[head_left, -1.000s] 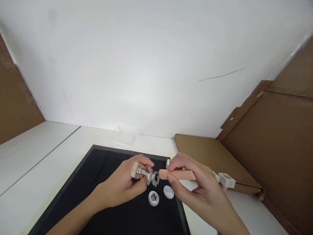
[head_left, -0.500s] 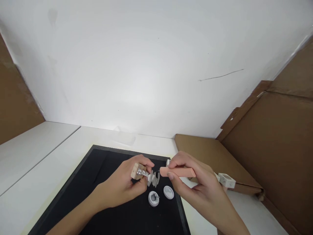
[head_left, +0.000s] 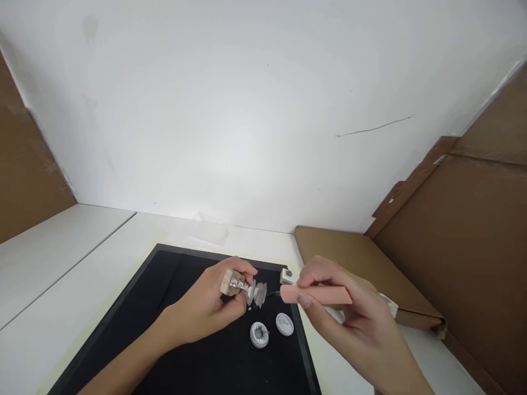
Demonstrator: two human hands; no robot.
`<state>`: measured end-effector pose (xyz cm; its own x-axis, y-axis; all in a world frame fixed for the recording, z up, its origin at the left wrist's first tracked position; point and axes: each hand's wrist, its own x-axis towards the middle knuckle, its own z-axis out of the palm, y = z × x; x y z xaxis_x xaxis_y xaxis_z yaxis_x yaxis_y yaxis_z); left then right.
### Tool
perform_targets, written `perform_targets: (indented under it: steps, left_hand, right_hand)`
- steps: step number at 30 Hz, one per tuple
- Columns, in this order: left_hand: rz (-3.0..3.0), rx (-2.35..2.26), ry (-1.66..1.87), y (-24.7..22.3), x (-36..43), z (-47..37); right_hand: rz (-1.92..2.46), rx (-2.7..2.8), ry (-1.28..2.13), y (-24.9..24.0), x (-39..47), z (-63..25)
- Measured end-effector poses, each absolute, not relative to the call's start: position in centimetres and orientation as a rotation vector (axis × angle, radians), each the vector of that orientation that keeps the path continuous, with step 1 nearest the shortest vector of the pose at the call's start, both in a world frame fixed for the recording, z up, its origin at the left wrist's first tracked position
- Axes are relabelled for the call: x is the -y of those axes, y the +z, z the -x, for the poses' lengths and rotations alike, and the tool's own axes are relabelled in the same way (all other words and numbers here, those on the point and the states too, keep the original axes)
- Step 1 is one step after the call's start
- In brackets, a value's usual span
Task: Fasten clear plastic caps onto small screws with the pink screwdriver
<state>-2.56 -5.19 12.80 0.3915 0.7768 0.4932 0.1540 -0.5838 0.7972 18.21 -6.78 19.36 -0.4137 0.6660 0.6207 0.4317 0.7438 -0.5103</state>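
Observation:
My left hand [head_left: 220,296] is closed around a small piece with a pale wooden block [head_left: 227,282] at one end. A silvery metal shank [head_left: 240,285] joins that block to a greyish, translucent ridged end [head_left: 258,294]. My right hand [head_left: 349,318] pinches a pink-handled tool [head_left: 317,294]; its thin dark tip [head_left: 273,293] points left and sits just apart from the ridged end. Whether the tip is a brush or a blade I cannot tell. Below the hands, a small white open jar [head_left: 259,341] holds grey stuff, with a white round lid [head_left: 284,324] beside it.
A black mat [head_left: 197,362] lies on the white table [head_left: 102,247]. A small white block with a grey top [head_left: 287,276] stands at its far right corner. Behind my right hand are a flat cardboard box [head_left: 341,244] and another white block [head_left: 390,305]. Cardboard walls rise on both sides.
My right hand has moved right, drawing the tool's tip away from the ridged end. The white block at the mat's corner shows more. My left hand has barely shifted.

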Motion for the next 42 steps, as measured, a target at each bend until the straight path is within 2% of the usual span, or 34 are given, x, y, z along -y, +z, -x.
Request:
perform_targets:
  steps: [4,20,34,38,42]
  left_hand:
    - [-1.994,-0.78,1.176,12.96,5.19,2.34]
    - [-2.068,-0.797,1.092,13.11,5.35,2.12]
    - [-1.484,-0.646,1.221,12.44,4.75,2.81]
    - [-1.43,-0.539,1.215,12.83,4.62,2.56]
    - [-1.379,-0.498,1.185,13.08,4.99,2.35]
  right_hand:
    - [0.813,2.13,0.438,19.45,6.82,-17.72]
    - [0.913,2.162,0.372,18.67,6.36,-17.99]
    - [0.817,2.08,0.404,19.3,6.58,-18.0]
    - [0.782,2.129,0.488,19.29,6.72,-17.78]
    - [0.841,2.082,0.431,19.09,6.43,-17.66]
